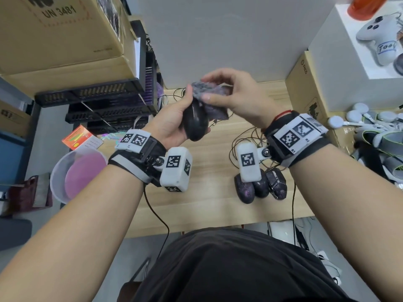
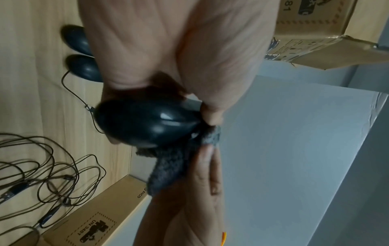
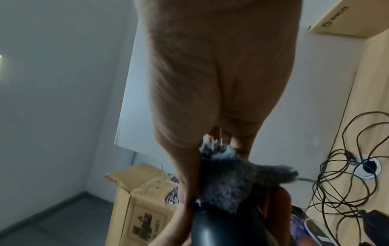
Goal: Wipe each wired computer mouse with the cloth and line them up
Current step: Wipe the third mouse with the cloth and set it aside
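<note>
At the far left a clear plastic tub with a pink inside sits below the table edge; above it a red and white leaflet lies near the table's left corner; behind that, black slotted trays are stacked under a big cardboard box printed UN 3481.

The left hand is raised above the pale wooden table; its fingers and thumb curl round a black wired mouse, glossy, smooth and oval, held lengthwise with its rounded back end toward the person; in the left wrist view the shell shows bright reflections and the seam between its buttons; whether its cable hangs free I cannot tell.

Over the mouse's far end lies the cloth, grey and fuzzy with a purplish cast, bunched and draped down the mouse's right side; the right hand pinches it between thumb and curled fingers, pressing it against the front of the mouse; the right wrist view shows the tufted pile sitting right on the dark shell.

Further right, thin dark cables loop on the table; nearer the person three dark mice lie side by side, touching, partly hidden by the right wrist camera; the rightmost has an angular, patterned shell.

At the right edge stands a brown carton marked PICO; a white game controller lies on a white box above it.
</note>
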Demonstrator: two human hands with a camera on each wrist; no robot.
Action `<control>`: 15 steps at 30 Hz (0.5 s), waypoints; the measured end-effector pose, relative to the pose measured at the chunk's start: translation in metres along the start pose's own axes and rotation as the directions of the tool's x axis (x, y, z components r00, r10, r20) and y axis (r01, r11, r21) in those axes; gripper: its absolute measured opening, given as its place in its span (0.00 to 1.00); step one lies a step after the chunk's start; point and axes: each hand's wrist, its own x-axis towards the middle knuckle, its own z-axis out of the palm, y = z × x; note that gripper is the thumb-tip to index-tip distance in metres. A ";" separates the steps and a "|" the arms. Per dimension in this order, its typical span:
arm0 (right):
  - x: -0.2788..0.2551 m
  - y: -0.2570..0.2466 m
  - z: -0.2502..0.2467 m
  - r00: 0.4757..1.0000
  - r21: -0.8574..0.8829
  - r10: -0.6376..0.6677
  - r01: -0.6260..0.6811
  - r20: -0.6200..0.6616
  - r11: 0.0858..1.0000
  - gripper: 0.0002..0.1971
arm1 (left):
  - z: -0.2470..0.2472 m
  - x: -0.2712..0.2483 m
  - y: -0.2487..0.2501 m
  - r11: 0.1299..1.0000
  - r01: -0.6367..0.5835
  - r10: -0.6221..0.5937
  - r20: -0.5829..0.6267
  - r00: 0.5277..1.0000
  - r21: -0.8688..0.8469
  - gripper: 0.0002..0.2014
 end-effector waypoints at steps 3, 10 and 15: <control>-0.003 0.001 0.006 0.997 -0.126 0.022 -0.013 0.070 0.992 0.17 | -0.002 0.003 -0.001 0.999 0.020 -0.019 0.022 1.000 -0.036 0.30; 0.001 0.016 0.020 0.990 -0.140 0.023 -0.043 -0.137 0.989 0.14 | -0.002 0.007 0.001 0.992 -0.028 0.018 -0.084 0.996 -0.122 0.27; -0.004 0.010 0.020 0.999 -0.178 -0.007 0.016 0.051 0.984 0.13 | -0.010 0.008 0.002 0.993 -0.005 -0.012 -0.143 0.990 -0.117 0.27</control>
